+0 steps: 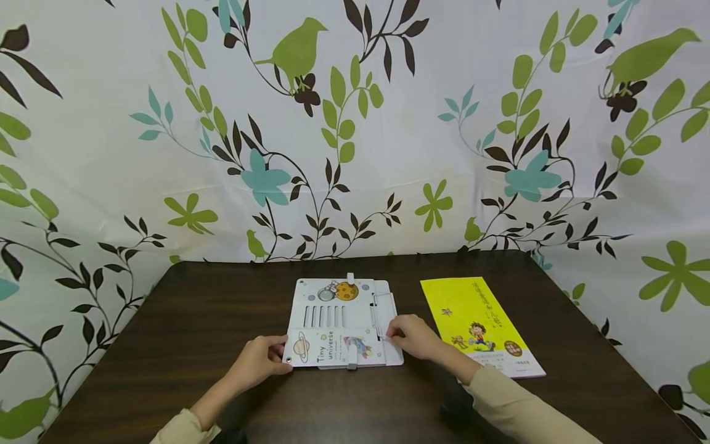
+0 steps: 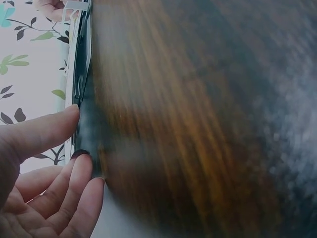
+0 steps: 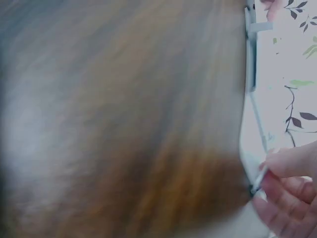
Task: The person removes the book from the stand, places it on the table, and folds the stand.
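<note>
A white book stand lies flat on the table, printed with planets, a rocket and the words "Tiny universe". My left hand grips its near left corner, thumb at the front edge and fingers round the side. At the right edge, my right hand pinches a thin pale rod between thumb and forefinger. Wire and hinge parts show along the stand's right side. A clear clip stands at the top edge, and another clip sits at the bottom. The stand's underside is hidden.
A yellow book with a cartoon child on its cover lies to the right of the stand, partly behind my right arm. Both rest on a dark wooden table. A leaf-and-bird patterned cloth hangs at the table's far edge.
</note>
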`<act>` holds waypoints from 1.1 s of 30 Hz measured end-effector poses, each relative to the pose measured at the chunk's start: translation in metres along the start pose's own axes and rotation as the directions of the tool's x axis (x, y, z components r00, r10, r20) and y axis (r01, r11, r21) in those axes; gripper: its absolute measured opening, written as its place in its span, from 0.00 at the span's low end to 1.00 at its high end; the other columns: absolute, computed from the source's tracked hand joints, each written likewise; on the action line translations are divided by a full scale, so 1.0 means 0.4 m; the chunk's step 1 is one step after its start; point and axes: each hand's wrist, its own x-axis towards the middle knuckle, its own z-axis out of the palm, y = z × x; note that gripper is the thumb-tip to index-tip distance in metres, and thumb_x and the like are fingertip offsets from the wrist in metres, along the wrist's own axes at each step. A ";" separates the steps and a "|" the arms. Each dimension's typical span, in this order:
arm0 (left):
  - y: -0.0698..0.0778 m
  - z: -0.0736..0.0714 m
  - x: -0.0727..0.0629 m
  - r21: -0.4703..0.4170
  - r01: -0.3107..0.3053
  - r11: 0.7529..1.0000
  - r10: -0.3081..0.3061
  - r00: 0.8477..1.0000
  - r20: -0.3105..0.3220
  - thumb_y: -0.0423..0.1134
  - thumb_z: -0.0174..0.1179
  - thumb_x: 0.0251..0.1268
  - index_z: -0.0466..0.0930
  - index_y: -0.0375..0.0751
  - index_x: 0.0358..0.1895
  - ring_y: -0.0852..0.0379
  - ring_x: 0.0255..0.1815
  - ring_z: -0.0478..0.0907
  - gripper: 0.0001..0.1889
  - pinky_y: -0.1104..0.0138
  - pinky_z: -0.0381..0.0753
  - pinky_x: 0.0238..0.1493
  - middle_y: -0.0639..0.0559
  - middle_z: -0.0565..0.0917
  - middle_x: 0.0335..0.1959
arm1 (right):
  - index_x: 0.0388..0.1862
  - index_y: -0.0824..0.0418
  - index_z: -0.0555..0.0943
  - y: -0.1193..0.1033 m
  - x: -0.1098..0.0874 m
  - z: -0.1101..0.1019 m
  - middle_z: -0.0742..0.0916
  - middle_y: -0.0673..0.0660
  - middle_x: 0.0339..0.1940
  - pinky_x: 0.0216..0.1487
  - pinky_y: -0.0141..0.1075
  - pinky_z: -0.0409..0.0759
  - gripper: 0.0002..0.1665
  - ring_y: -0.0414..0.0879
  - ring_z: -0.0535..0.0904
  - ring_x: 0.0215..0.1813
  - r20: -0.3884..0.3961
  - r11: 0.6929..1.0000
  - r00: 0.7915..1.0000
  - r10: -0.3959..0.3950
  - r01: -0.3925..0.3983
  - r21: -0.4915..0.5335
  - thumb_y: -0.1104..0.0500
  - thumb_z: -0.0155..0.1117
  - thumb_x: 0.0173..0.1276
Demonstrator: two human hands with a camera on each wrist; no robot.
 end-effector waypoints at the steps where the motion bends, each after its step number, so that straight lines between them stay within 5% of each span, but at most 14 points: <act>1: 0.000 -0.002 0.002 0.006 0.001 1.000 -0.001 1.000 -0.008 0.29 0.72 0.36 0.74 0.20 0.49 0.59 0.24 0.74 0.31 0.72 0.72 0.21 0.50 0.78 0.25 | 0.32 0.62 0.83 -0.008 0.004 -0.003 0.82 0.49 0.27 0.31 0.29 0.75 0.04 0.38 0.71 0.28 -0.008 1.000 1.000 -0.002 0.002 -0.017 0.67 0.63 0.57; 5: -0.001 -0.005 0.008 0.016 0.002 1.000 -0.002 1.000 -0.012 0.30 0.72 0.36 0.74 0.20 0.49 0.59 0.24 0.74 0.31 0.72 0.72 0.21 0.51 0.78 0.25 | 0.39 0.63 0.82 -0.043 0.009 -0.003 0.82 0.50 0.30 0.34 0.30 0.76 0.09 0.37 0.73 0.30 -0.037 0.999 0.999 -0.038 0.038 0.002 0.64 0.62 0.59; 10: -0.005 -0.005 0.004 0.007 0.001 1.000 -0.001 1.000 0.000 0.30 0.72 0.36 0.74 0.20 0.49 0.59 0.24 0.74 0.31 0.72 0.72 0.20 0.51 0.78 0.25 | 0.44 0.64 0.80 -0.085 0.004 0.029 0.82 0.50 0.34 0.40 0.30 0.76 0.15 0.37 0.74 0.36 0.048 0.986 0.989 -0.138 0.132 0.101 0.59 0.64 0.58; 16: -0.007 -0.008 -0.010 0.014 0.028 1.000 -0.028 1.000 0.007 0.29 0.73 0.35 0.73 0.19 0.49 0.59 0.24 0.74 0.32 0.72 0.72 0.21 0.51 0.77 0.25 | 0.42 0.64 0.81 -0.116 0.010 0.073 0.83 0.51 0.38 0.44 0.29 0.73 0.19 0.38 0.74 0.39 0.033 0.976 0.976 -0.217 0.216 0.038 0.57 0.69 0.52; 33: 0.004 0.003 0.000 0.058 0.033 0.998 -0.032 0.999 -0.013 0.29 0.73 0.33 0.75 0.20 0.48 0.60 0.26 0.74 0.31 0.73 0.74 0.24 0.51 0.77 0.25 | 0.36 0.63 0.81 -0.129 0.011 0.076 0.81 0.50 0.35 0.42 0.29 0.72 0.17 0.38 0.73 0.36 0.005 0.972 0.973 -0.230 0.230 -0.036 0.55 0.71 0.50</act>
